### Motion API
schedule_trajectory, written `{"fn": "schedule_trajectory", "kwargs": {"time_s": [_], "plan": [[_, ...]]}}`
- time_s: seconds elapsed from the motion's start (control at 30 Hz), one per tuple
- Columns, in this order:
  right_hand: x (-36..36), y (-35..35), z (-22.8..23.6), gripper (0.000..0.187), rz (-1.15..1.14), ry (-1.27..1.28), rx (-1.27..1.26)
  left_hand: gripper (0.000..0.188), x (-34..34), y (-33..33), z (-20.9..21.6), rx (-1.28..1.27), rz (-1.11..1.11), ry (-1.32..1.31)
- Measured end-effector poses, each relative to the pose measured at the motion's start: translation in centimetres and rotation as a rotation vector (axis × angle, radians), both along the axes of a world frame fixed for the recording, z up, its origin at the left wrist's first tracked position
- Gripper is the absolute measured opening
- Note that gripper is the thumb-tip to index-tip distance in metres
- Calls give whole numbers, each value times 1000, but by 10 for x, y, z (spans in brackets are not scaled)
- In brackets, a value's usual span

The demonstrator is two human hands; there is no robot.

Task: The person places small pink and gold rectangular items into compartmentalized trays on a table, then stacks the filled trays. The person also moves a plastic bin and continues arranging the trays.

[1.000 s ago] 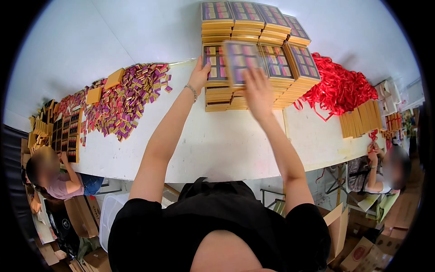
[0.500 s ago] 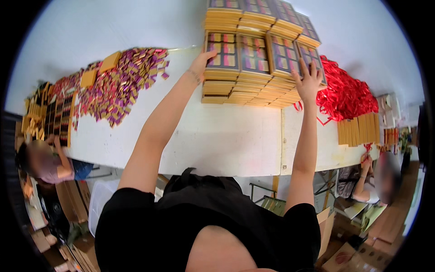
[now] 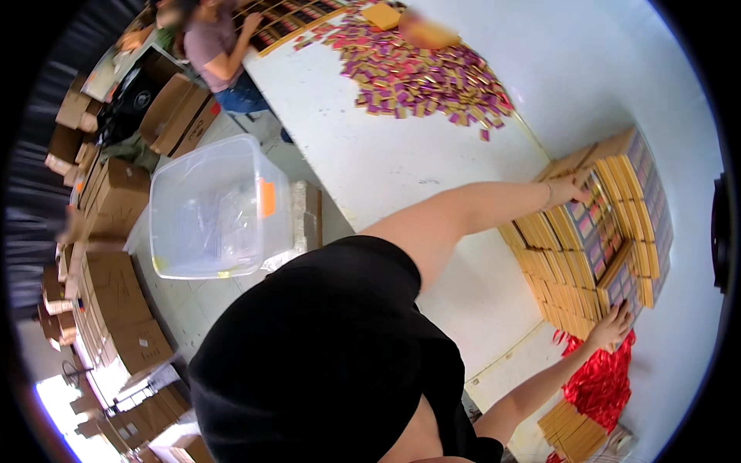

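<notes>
Flat tan boxes (image 3: 549, 266) with windowed tops stand in tall stacks against the wall at the right. Through the windows show small purple, pink and gold pieces. My left hand (image 3: 570, 190) is closed over the left edge of the top boxes in the near row. At the other end of that row, my right hand (image 3: 612, 327) grips the outer edge of a box (image 3: 622, 287), its fingers over the rim. That end box sits slightly out of line with its neighbour. The undersides of the gripped boxes are hidden.
Small wrapped pieces (image 3: 424, 77) lie heaped on the white table (image 3: 309, 100). Beyond my right hand are red ribbons (image 3: 600, 386) and a row of tan boxes (image 3: 573, 430). A clear plastic bin (image 3: 208, 208) and cartons (image 3: 116, 285) stand left. A co-worker (image 3: 212, 46) is at the far left.
My view has swung left, bringing the clear bin and cartons into sight. The stacks now appear at the right. Both hands stay on the near row, and its right-end box has shifted out of line.
</notes>
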State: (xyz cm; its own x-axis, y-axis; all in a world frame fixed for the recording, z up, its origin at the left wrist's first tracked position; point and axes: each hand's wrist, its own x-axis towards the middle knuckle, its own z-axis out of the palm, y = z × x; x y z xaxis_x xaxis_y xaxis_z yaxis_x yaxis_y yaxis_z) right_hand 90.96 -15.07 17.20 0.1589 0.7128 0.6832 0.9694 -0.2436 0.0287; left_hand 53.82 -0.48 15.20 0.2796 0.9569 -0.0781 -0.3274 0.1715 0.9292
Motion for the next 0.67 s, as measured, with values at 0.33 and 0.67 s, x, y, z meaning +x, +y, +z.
{"fn": "schedule_trajectory", "kwargs": {"time_s": [0.33, 0.67], "plan": [[-258, -91, -73, 51, 455, 318, -1, 62, -249, -291, -127, 130, 83, 915], [-525, -151, -228, 75, 1100, 217, -913, 29, -412, -627, -161, -760, 727, 1113]]}}
